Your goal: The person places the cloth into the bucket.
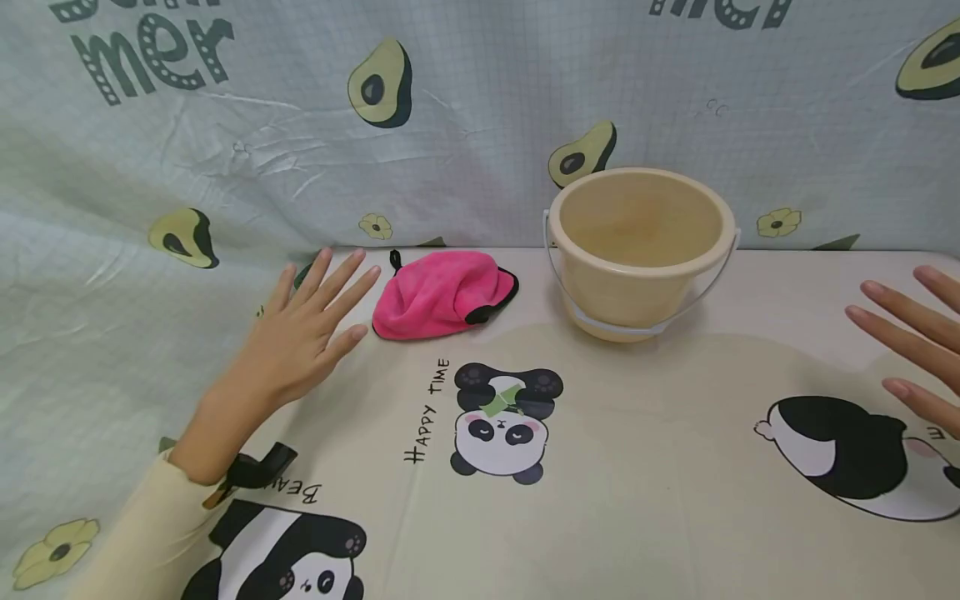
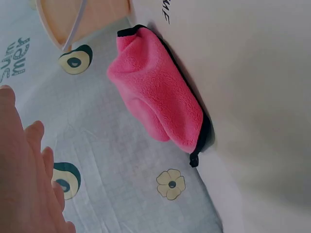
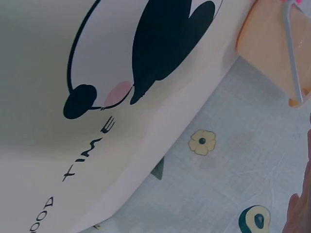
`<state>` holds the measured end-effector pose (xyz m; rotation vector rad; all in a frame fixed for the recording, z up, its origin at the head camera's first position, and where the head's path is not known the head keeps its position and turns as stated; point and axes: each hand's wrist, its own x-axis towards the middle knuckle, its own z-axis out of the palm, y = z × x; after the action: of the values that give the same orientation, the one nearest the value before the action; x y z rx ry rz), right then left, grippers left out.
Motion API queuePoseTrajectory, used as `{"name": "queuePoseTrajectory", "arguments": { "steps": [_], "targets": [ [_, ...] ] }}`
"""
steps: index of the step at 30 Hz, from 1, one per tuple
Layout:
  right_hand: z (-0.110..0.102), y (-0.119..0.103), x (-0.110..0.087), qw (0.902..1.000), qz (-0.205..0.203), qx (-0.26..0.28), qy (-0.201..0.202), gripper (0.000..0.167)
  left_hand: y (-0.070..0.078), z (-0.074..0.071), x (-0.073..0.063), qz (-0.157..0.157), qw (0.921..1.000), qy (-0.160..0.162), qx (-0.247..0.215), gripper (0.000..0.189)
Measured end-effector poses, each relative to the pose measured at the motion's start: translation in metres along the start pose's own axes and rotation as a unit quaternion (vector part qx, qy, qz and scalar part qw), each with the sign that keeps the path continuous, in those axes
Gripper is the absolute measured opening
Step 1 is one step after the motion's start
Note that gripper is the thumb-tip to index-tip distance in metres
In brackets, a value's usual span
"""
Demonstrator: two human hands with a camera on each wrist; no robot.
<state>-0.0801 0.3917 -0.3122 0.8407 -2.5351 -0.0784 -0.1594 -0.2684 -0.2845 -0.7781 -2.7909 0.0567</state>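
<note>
A pink plush cloth point(image 1: 442, 293) with black edging and a small black loop lies bunched on the table, left of a cream bucket point(image 1: 630, 292). My left hand point(image 1: 303, 333) is just left of the cloth, fingers straight and spread, holding nothing. In the left wrist view the cloth point(image 2: 155, 92) appears whole, with the hand point(image 2: 29, 174) at the left edge. My right hand point(image 1: 918, 342) is at the right edge of the head view, partly cut off, its fingers extended and apart from the bucket.
The bucket's thin white handle point(image 1: 651, 332) hangs down over its front. Panda drawings point(image 1: 504, 425) and lettering mark the pale tablecloth point(image 1: 600, 517). Behind the table hangs a grey-green curtain point(image 1: 480, 125) printed with avocados and flowers. A black wrist strap point(image 1: 258, 468) circles the left wrist.
</note>
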Motion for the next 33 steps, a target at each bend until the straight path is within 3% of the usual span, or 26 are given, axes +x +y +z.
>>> {"name": "queuePoseTrajectory", "arguments": {
  "steps": [4, 14, 24, 28, 33],
  "targets": [
    [-0.003, -0.001, 0.005, 0.9999, -0.007, 0.002, -0.008, 0.100, 0.002, 0.002, 0.006, 0.002, 0.9996, 0.008, -0.029, 0.065],
    [-0.006, 0.005, 0.022, 0.9999, 0.002, 0.009, -0.009, 0.087, 0.007, 0.007, 0.022, 0.011, 0.9946, 0.030, -0.098, 0.062],
    [-0.007, 0.005, 0.045, 0.9991, 0.022, 0.022, 0.030, 0.079, 0.010, 0.012, 0.033, -0.006, 0.9866, 0.023, -0.161, 0.063],
    [-0.010, 0.003, 0.057, 0.9991, 0.026, 0.027, 0.019, 0.078, 0.009, 0.013, 0.036, -0.013, 0.9837, 0.013, -0.179, 0.063],
    [-0.016, 0.002, 0.074, 0.9983, 0.041, 0.029, -0.029, 0.070, 0.011, 0.014, 0.043, -0.028, 0.9794, -0.003, -0.200, 0.069]
  ]
}}
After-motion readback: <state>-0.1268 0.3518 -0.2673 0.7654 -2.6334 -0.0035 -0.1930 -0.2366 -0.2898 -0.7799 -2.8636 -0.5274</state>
